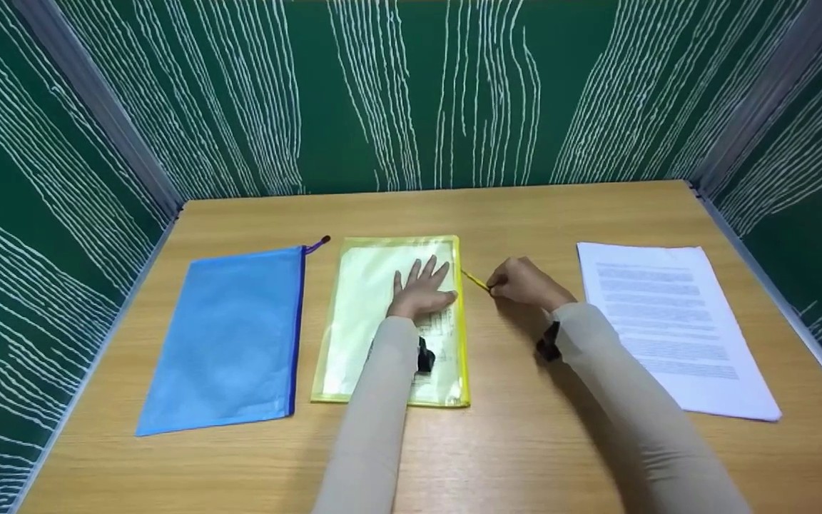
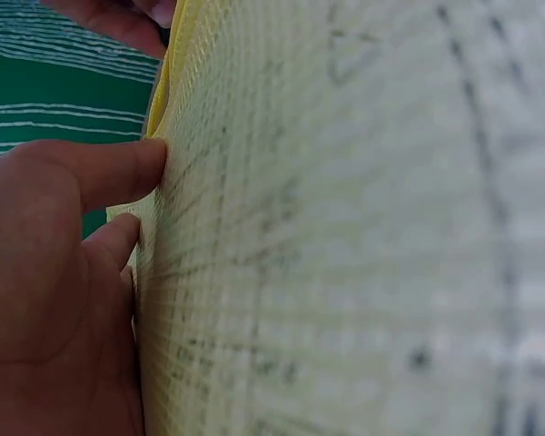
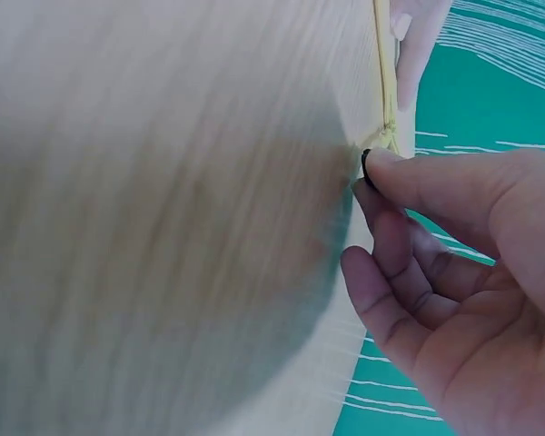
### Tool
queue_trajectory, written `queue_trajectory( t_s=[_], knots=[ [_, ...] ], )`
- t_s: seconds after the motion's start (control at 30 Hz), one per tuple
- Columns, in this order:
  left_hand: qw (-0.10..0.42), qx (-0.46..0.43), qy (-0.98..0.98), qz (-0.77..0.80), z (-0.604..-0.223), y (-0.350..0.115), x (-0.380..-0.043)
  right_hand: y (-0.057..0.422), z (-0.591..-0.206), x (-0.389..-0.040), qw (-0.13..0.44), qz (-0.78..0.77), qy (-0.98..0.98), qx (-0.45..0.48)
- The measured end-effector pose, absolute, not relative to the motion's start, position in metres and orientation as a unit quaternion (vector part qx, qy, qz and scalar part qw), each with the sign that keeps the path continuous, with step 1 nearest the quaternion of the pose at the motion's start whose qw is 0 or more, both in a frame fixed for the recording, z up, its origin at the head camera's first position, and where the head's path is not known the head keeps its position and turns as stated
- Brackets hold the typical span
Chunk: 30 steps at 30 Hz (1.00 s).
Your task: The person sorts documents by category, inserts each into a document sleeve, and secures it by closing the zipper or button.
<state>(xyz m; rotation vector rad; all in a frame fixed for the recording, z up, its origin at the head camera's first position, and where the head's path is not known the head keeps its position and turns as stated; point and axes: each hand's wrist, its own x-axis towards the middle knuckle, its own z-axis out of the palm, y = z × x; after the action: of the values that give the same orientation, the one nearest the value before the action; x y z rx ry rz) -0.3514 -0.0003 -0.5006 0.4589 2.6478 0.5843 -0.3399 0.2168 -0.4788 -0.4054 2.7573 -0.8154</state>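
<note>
Yellow rectangular plastic pouch (image 1: 362, 307) lay under spread left hand (image 1: 422, 289); right hand (image 1: 525, 283) pinched yellow cord (image 1: 475, 279); zipping likely needed steady pull.

A light wood-grain table (image 1: 518, 450) carries three flat items, set side by side and well apart on the right. On the left lies a blue folder (image 1: 236, 343) with a dark blue strip along its right edge and a purple cord (image 1: 318, 244) at its top right corner. Near the middle, just beside it, lies a translucent yellow folder (image 1: 357, 321) with papers showing inside. To the right, slightly angled, lie white sheets (image 1: 657, 300) of printed text.
</note>
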Motion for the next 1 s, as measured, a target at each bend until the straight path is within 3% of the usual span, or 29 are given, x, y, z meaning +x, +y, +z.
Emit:
queue_trajectory(
  t_s=[0.33, 1.0],
  knots=[
    [0.190, 0.121, 0.956, 0.189, -0.510, 0.000, -0.366, 0.219, -0.480, -0.337, 0.119, -0.313, 0.932, -0.138],
    [0.170, 0.112, 0.952, 0.228, -0.502, 0.001, -0.359, 0.220, -0.483, -0.331, 0.137, -0.315, 0.931, -0.126]
  ],
)
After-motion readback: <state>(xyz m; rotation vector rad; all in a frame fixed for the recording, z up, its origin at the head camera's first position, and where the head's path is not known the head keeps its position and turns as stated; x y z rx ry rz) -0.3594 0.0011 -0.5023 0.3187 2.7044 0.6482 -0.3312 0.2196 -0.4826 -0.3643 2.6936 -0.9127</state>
